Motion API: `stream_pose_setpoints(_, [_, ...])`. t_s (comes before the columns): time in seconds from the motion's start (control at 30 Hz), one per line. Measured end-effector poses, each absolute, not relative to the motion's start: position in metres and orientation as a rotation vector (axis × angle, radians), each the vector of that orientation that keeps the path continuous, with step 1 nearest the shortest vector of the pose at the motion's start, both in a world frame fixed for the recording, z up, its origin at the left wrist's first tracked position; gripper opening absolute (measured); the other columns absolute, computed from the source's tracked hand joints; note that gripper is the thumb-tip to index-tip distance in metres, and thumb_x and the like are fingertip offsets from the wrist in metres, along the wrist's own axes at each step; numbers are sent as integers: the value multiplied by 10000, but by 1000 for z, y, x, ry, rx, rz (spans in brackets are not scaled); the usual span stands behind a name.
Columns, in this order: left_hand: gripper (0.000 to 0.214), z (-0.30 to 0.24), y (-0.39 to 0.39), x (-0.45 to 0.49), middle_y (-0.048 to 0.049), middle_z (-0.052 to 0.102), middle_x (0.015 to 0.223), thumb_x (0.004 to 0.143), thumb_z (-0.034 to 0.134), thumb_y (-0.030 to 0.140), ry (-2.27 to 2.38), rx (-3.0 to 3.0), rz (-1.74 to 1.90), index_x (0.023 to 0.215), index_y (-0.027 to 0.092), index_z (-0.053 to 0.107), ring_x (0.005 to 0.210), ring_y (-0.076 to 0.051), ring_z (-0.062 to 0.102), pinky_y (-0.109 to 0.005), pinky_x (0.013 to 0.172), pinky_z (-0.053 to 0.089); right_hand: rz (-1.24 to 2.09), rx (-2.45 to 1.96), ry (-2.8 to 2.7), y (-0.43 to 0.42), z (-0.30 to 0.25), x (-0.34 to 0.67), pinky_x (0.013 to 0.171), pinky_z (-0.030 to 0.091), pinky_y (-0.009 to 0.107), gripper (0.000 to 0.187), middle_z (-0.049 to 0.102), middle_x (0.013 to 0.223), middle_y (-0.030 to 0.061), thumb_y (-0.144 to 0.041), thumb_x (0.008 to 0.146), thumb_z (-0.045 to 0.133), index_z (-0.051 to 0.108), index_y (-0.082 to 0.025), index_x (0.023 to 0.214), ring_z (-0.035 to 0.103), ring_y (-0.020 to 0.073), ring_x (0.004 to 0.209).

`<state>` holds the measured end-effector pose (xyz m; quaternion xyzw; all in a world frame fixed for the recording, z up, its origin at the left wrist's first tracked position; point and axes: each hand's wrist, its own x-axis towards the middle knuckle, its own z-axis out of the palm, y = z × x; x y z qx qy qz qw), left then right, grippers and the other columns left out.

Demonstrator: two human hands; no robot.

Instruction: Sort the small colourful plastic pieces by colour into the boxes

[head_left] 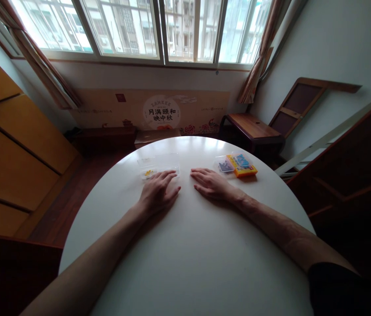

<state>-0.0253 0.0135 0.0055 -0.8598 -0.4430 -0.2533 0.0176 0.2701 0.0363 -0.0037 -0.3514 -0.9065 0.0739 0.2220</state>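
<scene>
Both my hands lie palm down on a round white table point(185, 245). My left hand point(159, 189) has its fingers stretched out and holds nothing that I can see. Just beyond its fingers is a clear plastic case point(174, 168) with small yellow pieces point(149, 173) at its left end; the hand hides part of the case. My right hand point(212, 183) lies flat, fingers extended towards the left hand, a small gap between the two. Past the right wrist sit a clear box with dark pieces point(226, 166), a yellow box point(246, 171) and a clear box with blue pieces point(242, 160) on top of it.
Beyond the table's far edge are a wooden bench point(254, 125) and a printed banner point(201, 109) under the windows. A yellow wooden cabinet point(23, 153) stands at the left. Dark wooden furniture point(353, 171) rises at the right.
</scene>
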Motion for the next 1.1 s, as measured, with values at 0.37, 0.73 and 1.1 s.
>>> stream_pose_setpoints(0.37, [206, -1, 17, -30, -62, 814, 1161, 1058, 595, 221, -1291, -2647, -845, 1157, 244, 774, 1007, -282, 755, -416, 903, 580, 253, -982, -2387, 38, -15, 275, 1243, 514, 551, 545, 632, 1575, 164, -351, 1037, 667, 563, -210, 1552, 609, 341, 1458])
stream_pose_setpoints(0.73, [231, 0, 13, -23, -71, 815, 1201, 1126, 565, 253, -859, -2975, -927, 1226, 261, 773, 1024, -227, 784, -356, 885, 620, 263, -799, -2245, 35, -15, 280, 1240, 523, 575, 1009, 565, 1639, 203, -502, 949, 842, 270, -237, 1737, 609, 368, 1476])
stream_pose_setpoints(1.1, [853, 17, 8, -26, -167, 605, 1565, 881, 882, 560, -1113, -2534, -1122, 1583, 264, 498, 1422, -386, 607, -568, 1189, 526, 301, -795, -2277, 27, -6, 278, 1212, 531, 587, 1016, 621, 1589, 163, -394, 937, 859, 270, -272, 1755, 623, 363, 1434])
